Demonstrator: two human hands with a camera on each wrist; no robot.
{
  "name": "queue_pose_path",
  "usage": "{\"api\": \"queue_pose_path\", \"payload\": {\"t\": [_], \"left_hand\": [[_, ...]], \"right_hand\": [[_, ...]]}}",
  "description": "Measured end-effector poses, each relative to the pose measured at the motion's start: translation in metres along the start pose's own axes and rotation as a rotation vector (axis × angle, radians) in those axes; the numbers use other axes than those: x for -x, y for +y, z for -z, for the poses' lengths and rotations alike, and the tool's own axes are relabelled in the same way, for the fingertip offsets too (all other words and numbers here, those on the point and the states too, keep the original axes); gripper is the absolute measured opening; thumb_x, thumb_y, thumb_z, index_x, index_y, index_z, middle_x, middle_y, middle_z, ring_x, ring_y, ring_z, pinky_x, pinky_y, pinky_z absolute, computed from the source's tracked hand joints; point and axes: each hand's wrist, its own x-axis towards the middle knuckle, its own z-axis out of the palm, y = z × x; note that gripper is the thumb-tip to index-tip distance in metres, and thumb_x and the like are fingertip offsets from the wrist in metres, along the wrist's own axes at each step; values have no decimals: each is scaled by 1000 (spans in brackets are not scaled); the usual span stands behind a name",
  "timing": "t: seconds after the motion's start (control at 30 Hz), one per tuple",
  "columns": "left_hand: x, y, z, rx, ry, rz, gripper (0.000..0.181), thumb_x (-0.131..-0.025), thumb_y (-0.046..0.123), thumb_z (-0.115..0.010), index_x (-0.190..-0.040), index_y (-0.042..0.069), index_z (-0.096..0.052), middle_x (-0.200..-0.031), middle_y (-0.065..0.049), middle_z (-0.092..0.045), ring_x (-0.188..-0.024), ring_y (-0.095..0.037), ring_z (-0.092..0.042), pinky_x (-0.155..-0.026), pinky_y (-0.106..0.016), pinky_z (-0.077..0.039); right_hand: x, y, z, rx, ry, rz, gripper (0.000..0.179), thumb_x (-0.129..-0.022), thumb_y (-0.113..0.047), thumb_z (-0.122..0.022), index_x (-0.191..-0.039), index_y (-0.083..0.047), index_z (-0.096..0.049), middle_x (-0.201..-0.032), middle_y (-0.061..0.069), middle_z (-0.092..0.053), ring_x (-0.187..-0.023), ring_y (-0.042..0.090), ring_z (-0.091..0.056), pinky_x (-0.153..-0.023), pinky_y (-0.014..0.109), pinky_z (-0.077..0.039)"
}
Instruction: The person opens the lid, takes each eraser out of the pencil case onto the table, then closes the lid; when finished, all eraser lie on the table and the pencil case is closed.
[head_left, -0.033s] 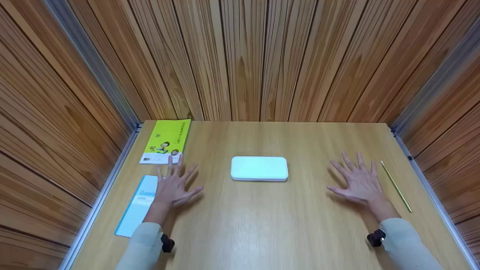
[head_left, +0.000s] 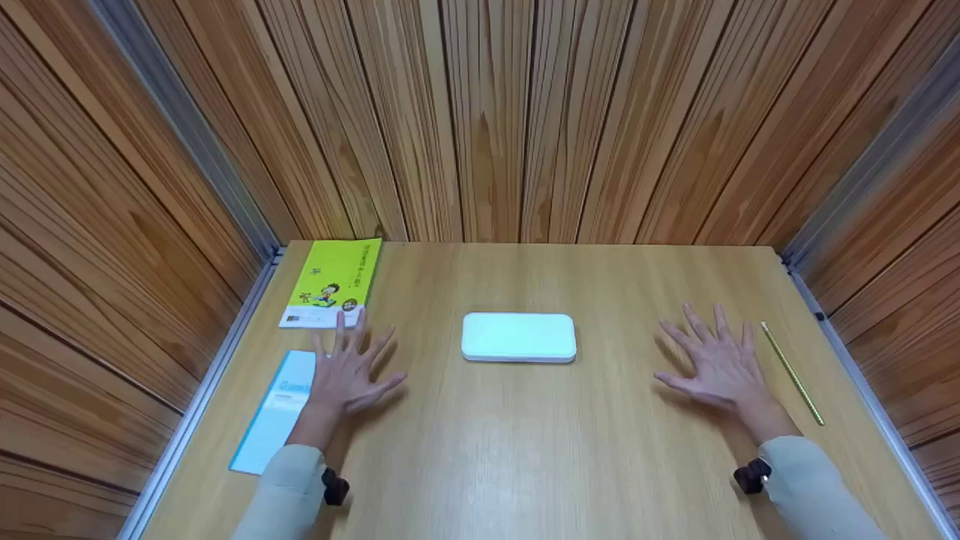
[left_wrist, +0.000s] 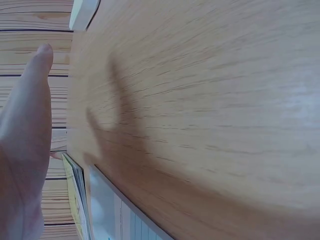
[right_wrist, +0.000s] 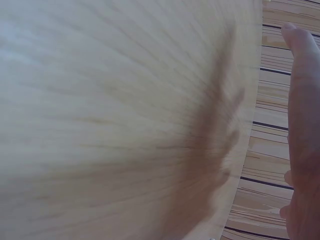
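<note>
My left hand (head_left: 349,375), fingers spread and palm down, hovers above the table with its shadow beneath. In the head view it overlaps the right edge of a pale blue notebook (head_left: 277,420), and its fingertips reach the lower edge of a green book (head_left: 337,274). Fingers likewise spread, my right hand (head_left: 716,367) is held over the table's right side, just left of a thin gold-green stick (head_left: 793,373). Neither hand holds anything. Between them lies a flat white case (head_left: 519,337) with rounded corners, a corner of which shows in the left wrist view.
The wooden table (head_left: 517,450) is bordered by metal rails (head_left: 202,405) at the left and right. Wood-panelled walls (head_left: 487,120) rise behind it and at both sides. A small black device (head_left: 335,487) sits at each wrist.
</note>
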Motion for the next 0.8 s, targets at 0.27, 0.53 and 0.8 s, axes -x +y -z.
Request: {"api": "queue_pose_path", "payload": {"t": [0.27,0.53,0.8], "left_hand": [[-3,3,0,14,13,-5,91,-100,80,-55,-178,37,-33,-192,-20,-7,-176,-58,2,-129,-92,-3],[-15,21,-1,22,10,-11,93,-99,82,-54,-178,38,-32,-192,-19,-3,-176,-57,1,-130,-91,1],[-29,42,-9,63,11,-25,94,-98,84,-55,-178,40,-31,-192,-18,-7,-176,-58,-2,-130,-91,-1]], "right_hand": [[-1,-2,0,-3,25,-2,96,-91,-77,-70,-171,-31,-45,-183,23,-36,-164,70,-27,-121,97,-18],[-16,-16,3,-28,12,7,96,-92,-76,-69,-172,-28,-44,-184,23,-33,-167,68,-24,-124,95,-17],[-35,-37,2,-53,-35,19,98,-94,-79,-65,-175,-30,-39,-187,22,-26,-170,65,-18,-126,94,-13]]}}
